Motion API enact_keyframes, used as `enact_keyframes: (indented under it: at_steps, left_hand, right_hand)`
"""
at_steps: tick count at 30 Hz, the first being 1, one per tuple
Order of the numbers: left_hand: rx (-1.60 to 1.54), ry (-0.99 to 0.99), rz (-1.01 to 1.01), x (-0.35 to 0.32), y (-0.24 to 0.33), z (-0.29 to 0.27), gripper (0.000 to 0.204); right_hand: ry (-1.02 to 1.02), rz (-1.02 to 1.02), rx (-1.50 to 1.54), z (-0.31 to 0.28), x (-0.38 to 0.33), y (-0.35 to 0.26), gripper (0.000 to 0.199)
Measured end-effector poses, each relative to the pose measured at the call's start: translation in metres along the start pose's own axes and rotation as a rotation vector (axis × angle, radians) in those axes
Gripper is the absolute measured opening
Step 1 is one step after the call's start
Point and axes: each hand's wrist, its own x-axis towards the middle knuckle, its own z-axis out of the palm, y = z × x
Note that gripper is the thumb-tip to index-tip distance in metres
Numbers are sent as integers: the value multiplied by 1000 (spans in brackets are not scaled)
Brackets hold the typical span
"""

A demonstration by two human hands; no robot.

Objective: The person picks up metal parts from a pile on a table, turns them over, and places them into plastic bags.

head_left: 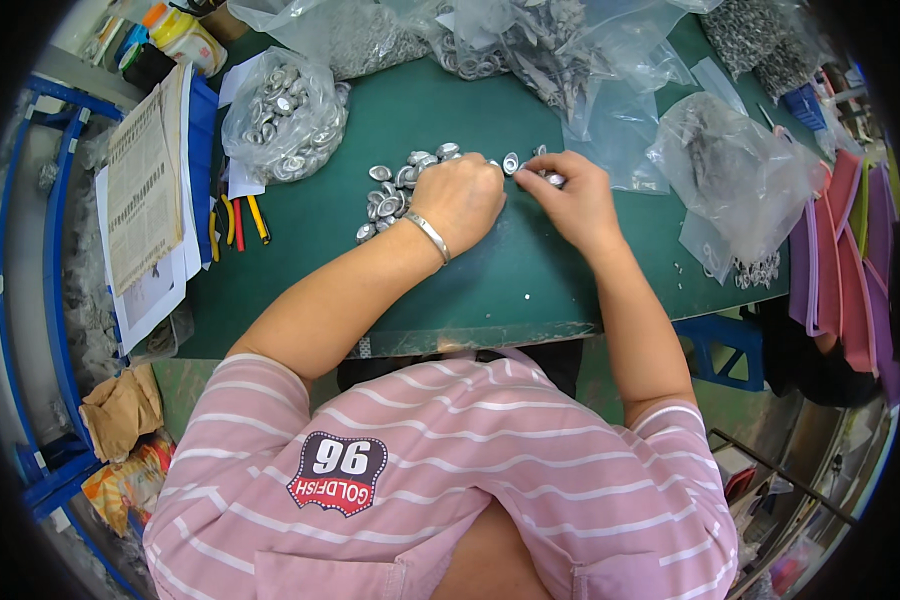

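Observation:
My left hand (460,203), a bracelet at its wrist, is closed with knuckles up beside a loose heap of small oval silver metal pieces (387,206) on the green tabletop. Its fingertips are hidden, so whatever it holds does not show. Close on its right, my right hand (576,203) has thumb and fingers drawn together around a silver oval metal piece (554,180). A further oval piece (510,163) stands at its thumb tip, between the two hands. One more small piece (540,150) lies just beyond the right fingers.
A plastic bag of similar pieces (288,115) sits at the far left, with pliers and pens (238,222) and papers (155,190) nearby. More filled bags (550,45) line the back. At right are a crumpled clear bag (730,170), small metal parts (757,271) and coloured strips (842,255).

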Motion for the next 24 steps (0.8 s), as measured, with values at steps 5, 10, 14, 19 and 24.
enact_keyframes:
  at_steps: [5,10,14,19,24]
  left_hand:
    - [-409,37,3,2,-15,-8,14]
    - [-1735,-176,-505,3,-32,-33,19]
    - [-1354,-70,-492,22,-31,-29,26]
    - [-229,-42,-76,44,-10,-4,30]
    - [28,-130,6,50,-6,2,25]
  right_hand:
    - [-6,13,-202,4,-3,2,23]
    - [-100,490,1327,-34,-6,15,22]
    - [-29,519,783,-39,4,11,17]
    - [-39,80,-188,-11,-1,12,20]
    - [-71,384,624,-23,3,27,17]
